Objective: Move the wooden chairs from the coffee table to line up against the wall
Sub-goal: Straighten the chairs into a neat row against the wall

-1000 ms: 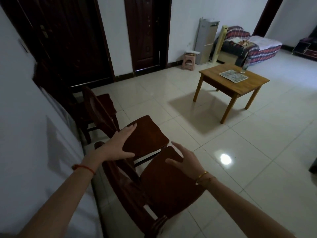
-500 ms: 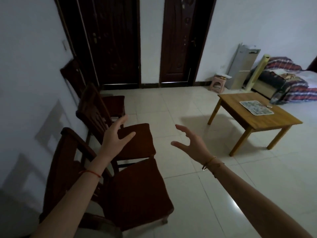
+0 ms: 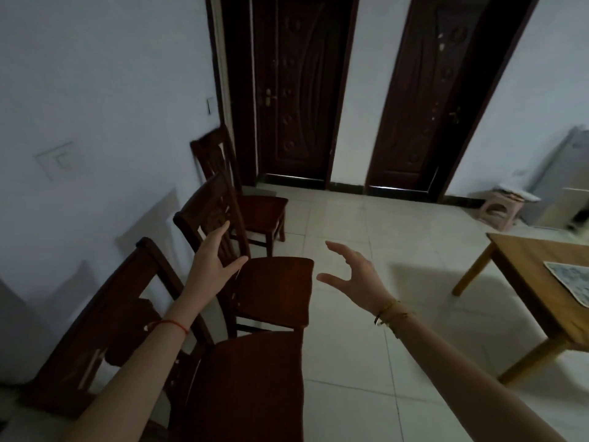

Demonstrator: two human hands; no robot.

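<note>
While both hands (image 3: 357, 275) hover empty, three chairs (image 3: 274, 288) line the wall (image 3: 95, 122).

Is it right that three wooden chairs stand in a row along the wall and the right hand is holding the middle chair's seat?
Not quite. The head view shows the right hand open in the air, off the middle chair. The three chairs do stand along the wall.

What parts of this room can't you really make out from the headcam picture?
Head view:
- Coffee table: right side cut off by the frame edge.
- Patterned tray: cut off too, design blurred.
- Nearest chair: legs hidden beneath its seat; left forearm covers part of the backrest.
- Door handles: too dark for detail.
</note>
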